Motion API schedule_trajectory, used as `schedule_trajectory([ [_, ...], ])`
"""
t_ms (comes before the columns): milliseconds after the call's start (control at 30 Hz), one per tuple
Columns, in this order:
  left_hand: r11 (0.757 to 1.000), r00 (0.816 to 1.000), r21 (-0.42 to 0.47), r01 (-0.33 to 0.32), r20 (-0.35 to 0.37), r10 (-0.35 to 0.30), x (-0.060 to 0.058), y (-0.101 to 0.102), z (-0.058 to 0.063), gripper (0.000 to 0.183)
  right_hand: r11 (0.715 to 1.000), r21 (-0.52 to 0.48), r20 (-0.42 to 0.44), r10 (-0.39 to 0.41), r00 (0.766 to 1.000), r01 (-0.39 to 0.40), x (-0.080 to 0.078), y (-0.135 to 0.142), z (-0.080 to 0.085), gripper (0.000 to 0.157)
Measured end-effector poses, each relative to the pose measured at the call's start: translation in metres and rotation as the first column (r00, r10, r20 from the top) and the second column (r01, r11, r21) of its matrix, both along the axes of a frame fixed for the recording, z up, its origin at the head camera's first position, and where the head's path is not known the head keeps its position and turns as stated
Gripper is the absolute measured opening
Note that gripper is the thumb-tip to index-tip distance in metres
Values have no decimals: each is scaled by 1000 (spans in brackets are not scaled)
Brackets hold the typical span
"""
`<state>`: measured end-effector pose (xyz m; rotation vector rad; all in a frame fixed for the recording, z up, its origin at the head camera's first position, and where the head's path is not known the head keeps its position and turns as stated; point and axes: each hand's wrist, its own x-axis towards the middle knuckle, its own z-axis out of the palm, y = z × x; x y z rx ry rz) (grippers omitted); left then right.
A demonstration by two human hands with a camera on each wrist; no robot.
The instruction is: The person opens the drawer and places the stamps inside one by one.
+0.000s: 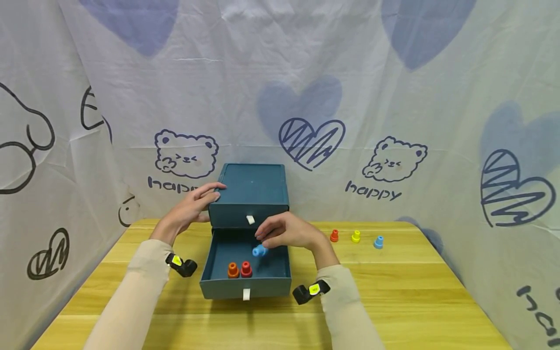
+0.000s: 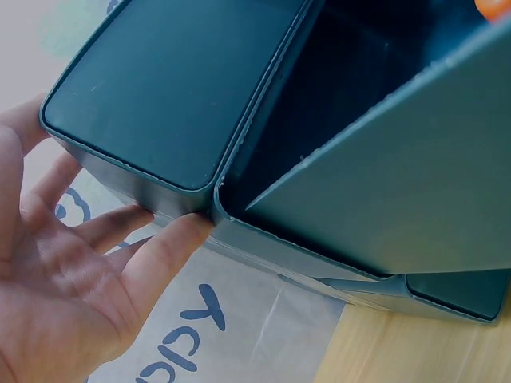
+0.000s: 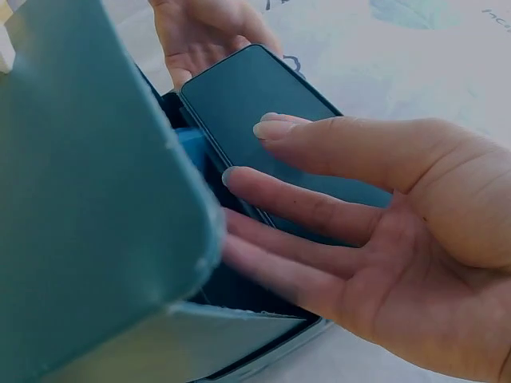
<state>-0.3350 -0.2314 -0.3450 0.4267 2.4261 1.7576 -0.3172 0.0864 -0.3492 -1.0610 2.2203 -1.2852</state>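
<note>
A dark teal two-drawer storage box (image 1: 253, 182) stands on the table, its lower drawer (image 1: 267, 289) pulled out. My left hand (image 1: 190, 209) rests on the box's left side, fingers at the top edge; in the left wrist view its fingertips touch the side wall. Over the drawer is my right hand (image 1: 290, 231), and in the right wrist view its thumb and fingers are spread apart. A small blue stepped cone (image 1: 260, 251) shows tilted and blurred just below those fingertips. Near the drawer's front stand an orange cone (image 1: 233, 270) and a red cone (image 1: 246, 269).
Right of the box, a red cone (image 1: 334, 236), a yellow cone (image 1: 356, 236) and a light blue cone (image 1: 378, 242) stand in a row on the wooden table (image 1: 393, 291). The closed upper drawer has a white pull tab (image 1: 250, 219). Printed cloth hangs behind and at both sides.
</note>
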Motion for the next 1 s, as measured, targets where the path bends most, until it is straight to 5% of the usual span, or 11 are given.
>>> schedule_trajectory([
  [300,1000,1000,9,-8,0,8,0,0,-1,56,1000,16,-37,24,999,-23,-2,3,-1,32],
  [1000,1000,1000,19,-4,-1,4,-1,1,-2,56,997,-38,-70,59,996,-61,24,8,11,31],
])
